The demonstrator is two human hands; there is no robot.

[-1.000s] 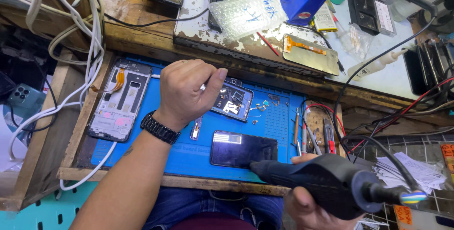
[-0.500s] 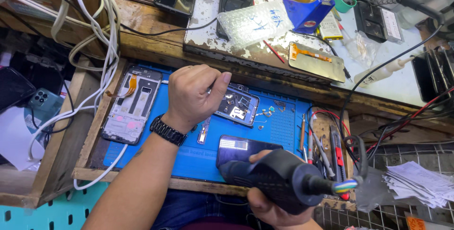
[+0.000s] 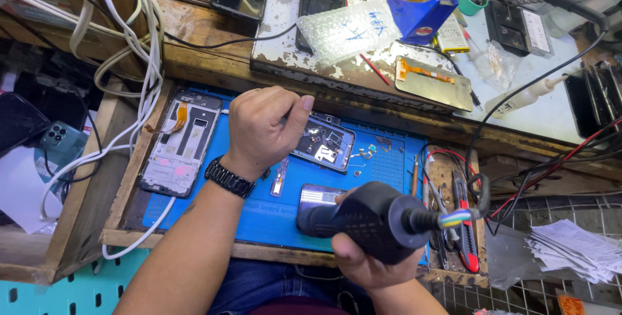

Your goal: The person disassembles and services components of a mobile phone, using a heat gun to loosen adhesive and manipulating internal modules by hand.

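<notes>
My left hand (image 3: pixel 262 130), with a black watch on its wrist, rests fingers curled on an opened phone (image 3: pixel 324 143) lying on the blue work mat (image 3: pixel 259 214); whether it pinches a small tool is hidden. My right hand (image 3: pixel 369 266) grips a black hot-air handpiece (image 3: pixel 369 218) with a cable at its rear, its nozzle pointing left over a dark phone part (image 3: pixel 317 195) at the mat's front. A narrow metal strip (image 3: pixel 279 177) lies between the two hands.
A stripped phone frame (image 3: pixel 178 143) lies at the mat's left end. Small screws and parts (image 3: pixel 369 153) dot the mat. Screwdrivers and red-handled tools (image 3: pixel 463 224) lie on the right. White cables (image 3: pixel 129 36) hang left. A display panel (image 3: pixel 434 82) and bubble wrap (image 3: pixel 346 27) sit behind.
My right hand has brought the hot-air handpiece up and left over the front of the mat. My left hand has stayed on the opened phone.
</notes>
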